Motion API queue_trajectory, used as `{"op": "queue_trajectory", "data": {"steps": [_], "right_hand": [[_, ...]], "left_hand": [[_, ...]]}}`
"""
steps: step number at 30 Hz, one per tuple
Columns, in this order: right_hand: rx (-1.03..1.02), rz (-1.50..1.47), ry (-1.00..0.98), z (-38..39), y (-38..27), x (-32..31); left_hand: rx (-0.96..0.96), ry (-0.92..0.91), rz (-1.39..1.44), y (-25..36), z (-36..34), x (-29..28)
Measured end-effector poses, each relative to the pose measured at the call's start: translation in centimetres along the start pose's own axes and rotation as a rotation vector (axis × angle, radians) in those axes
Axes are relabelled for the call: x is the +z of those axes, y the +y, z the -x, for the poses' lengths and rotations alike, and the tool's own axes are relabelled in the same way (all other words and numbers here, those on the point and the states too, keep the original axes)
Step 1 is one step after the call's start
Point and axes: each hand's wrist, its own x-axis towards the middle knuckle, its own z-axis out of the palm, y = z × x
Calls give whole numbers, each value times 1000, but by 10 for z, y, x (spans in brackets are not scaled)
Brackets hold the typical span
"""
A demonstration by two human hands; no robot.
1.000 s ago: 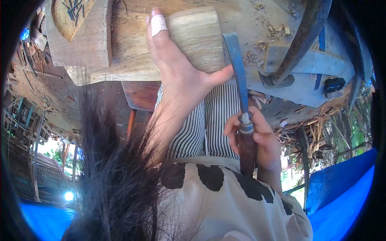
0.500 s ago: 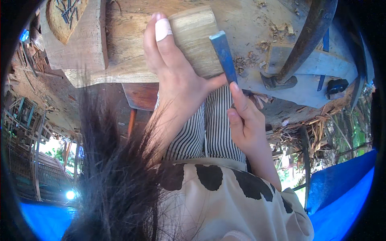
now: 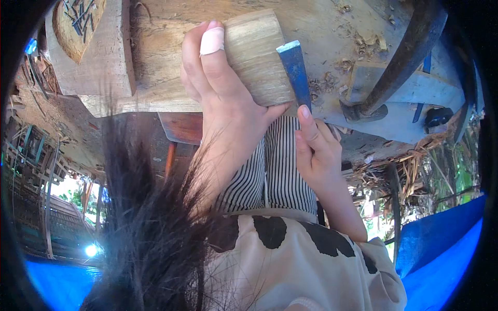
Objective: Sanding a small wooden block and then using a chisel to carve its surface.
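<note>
My left hand (image 3: 225,98) is wrapped round a pale wooden block (image 3: 257,54), its thumb along the block's near edge. One of its fingers has a white wrapping (image 3: 212,41). In my right hand (image 3: 317,150) is a blue flat chisel (image 3: 295,75), gripped low down, with its bright bevelled end pointing away from me. The chisel stands close beside the block's right side; whether they touch I cannot tell. My right fingers hide the chisel's lower part.
On the wooden bench (image 3: 161,46) a thick board (image 3: 116,78) at far left has a hollow with dark nails (image 3: 83,20). To the right lies a hammer (image 3: 363,111) with a thick dark handle, over a pale board (image 3: 399,83). Wood shavings (image 3: 371,44) are scattered about.
The chisel and the block sit slightly further right in the picture, and the left fingers slightly further left. Both hands keep their grip; the view has also shifted a little.
</note>
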Motion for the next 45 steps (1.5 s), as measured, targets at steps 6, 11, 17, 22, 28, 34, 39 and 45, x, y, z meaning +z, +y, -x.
{"op": "queue_trajectory", "data": {"steps": [6,11,17,22,28,34,39,45], "right_hand": [[-6,-6,80,-26,-14,13],[2,-1,104,-21,-29,13],[171,30,-51,6,-46,2],[153,91,12,0,-50,1],[299,185,-53,0,-75,-9],[346,211,-39,0,-83,-9],[339,160,-22,2,-80,-2],[261,145,49,2,-63,14]], "left_hand": [[53,31,-55,-3,-1,3],[-10,20,-28,6,-2,-1],[-65,-5,33,8,-5,-10],[-26,33,-31,2,-1,-1],[-65,-3,62,3,-1,-3],[-35,43,23,-1,0,2],[-35,49,26,-1,1,2],[-42,40,39,0,0,-1]]}}
